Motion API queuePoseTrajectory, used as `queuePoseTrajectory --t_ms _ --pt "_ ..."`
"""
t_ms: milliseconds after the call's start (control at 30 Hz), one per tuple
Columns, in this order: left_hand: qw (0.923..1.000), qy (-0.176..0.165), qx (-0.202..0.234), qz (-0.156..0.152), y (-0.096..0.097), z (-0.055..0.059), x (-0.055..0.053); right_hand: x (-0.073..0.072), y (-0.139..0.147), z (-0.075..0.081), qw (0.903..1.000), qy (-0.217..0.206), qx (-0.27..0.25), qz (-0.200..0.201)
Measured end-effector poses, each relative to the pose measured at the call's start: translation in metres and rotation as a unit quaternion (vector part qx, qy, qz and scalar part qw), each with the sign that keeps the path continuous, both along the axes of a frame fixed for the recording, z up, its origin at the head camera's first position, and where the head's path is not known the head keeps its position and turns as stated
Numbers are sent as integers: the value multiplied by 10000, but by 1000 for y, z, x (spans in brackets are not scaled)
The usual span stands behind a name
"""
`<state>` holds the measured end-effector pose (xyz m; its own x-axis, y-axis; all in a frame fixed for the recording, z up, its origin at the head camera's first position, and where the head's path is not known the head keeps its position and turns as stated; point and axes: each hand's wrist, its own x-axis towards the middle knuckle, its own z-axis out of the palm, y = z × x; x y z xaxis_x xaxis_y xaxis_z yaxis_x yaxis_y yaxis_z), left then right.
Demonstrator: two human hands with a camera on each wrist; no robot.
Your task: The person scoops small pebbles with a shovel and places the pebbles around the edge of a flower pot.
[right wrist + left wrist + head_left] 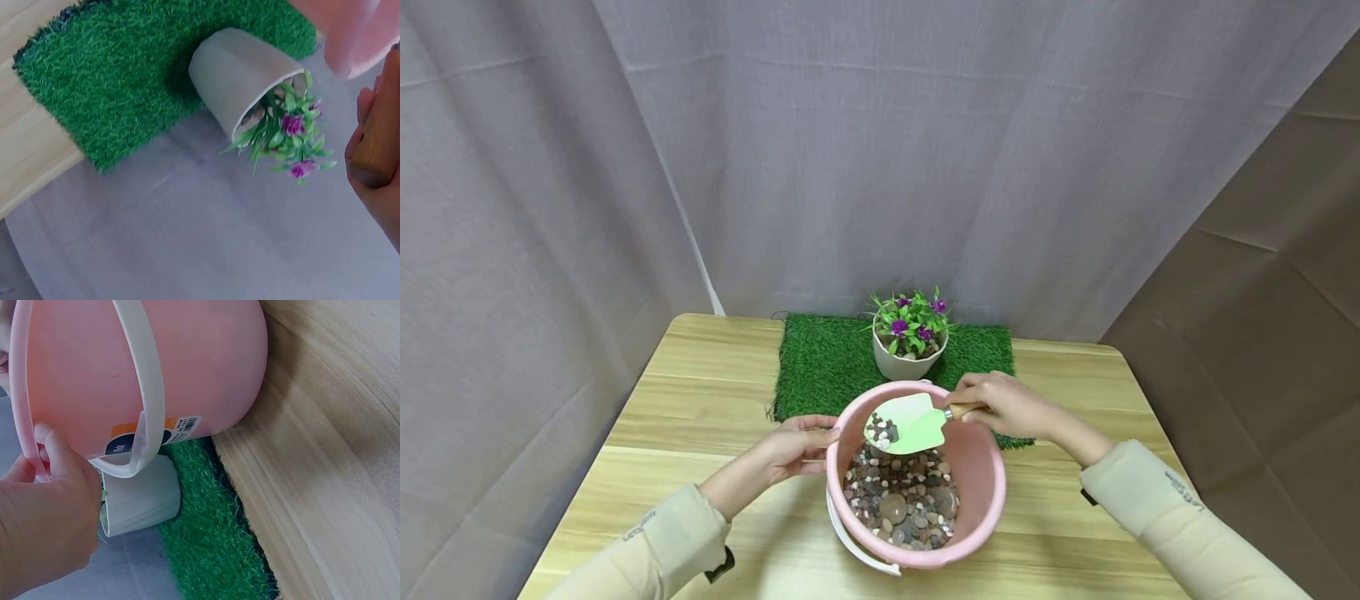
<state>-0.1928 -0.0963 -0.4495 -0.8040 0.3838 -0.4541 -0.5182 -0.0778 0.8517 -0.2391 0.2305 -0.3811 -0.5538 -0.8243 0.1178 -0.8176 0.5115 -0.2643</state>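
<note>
Item, left hand (793, 448): I have it pinching the rim of a pink bucket (973, 483), thumb and fingers on either side.
Item, right hand (1003, 404): fingers wrapped about the wooden handle (967, 409) of a trowel (917, 427).
Item, trowel: pale green blade extending from the right hand toward the left, over the bucket's mouth, small pebbles (882, 429) at its tip.
Item, bucket: on the worktop (722, 383), between my hands; mixed stones (898, 500) inside, beneath the blade; white bail (150, 369) down its outer wall, beside the left hand.
Item, potted plant (913, 337): purple-flowered, beyond both hands, upon artificial turf (823, 358).
</note>
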Motion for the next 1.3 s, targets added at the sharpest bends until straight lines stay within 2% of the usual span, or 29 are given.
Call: queuePoseTrajectory --t_ms 267,500,633,833,1167,1300 --pt "10000 -45 57 15 0 0 1 -11 14 9 9996 -28 -270 -114" --pt "9999 -61 106 6 -1 0 0 -21 33 13 9966 -108 -199 -796" --pt "9999 -50 131 -24 -1 -1 0 -27 45 12 9940 -204 -235 -1045" --pt "9999 -28 122 -38 -1 -2 -1 -36 62 12 9912 -93 -230 -1298" --pt "9999 -57 92 -56 -1 0 0 -59 86 14 9779 -76 83 -2089" --pt "9999 -80 94 -83 -1 1 0 -66 92 12 9739 -120 113 -2262"
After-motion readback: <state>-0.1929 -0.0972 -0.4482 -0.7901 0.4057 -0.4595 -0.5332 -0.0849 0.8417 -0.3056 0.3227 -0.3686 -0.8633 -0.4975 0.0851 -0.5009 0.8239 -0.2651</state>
